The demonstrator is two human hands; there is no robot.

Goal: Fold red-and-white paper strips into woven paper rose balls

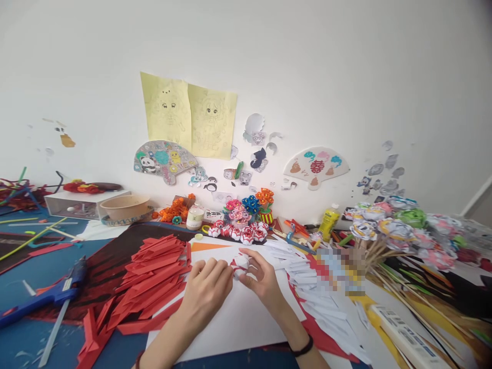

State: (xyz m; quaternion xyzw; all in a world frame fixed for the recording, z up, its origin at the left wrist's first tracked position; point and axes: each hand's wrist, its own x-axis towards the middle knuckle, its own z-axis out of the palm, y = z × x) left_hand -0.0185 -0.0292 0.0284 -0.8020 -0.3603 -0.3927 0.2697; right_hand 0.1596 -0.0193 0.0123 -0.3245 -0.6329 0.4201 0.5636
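Note:
A small red-and-white folded paper flower (241,262) is held up between my two hands, above the white paper sheet (234,328). My right hand (265,281) grips its right side, thumb below and fingers above. Curled closed, my left hand (210,283) presses on the flower's left edge; its fingertips are mostly hidden. A heap of red folded paper strips (154,271) lies beside my left hand. White folded paper strips (307,282) spread out to the right of my right hand. Several finished red-and-white paper flowers (247,234) sit just beyond the sheet.
At the left lies a blue glue gun (69,287) with a glue stick. Behind it stand a beige bowl (126,207) and a white glue bottle (195,217). Paper flowers on sticks (400,230), a yellow bottle (329,221) and a white box (407,335) occupy the right.

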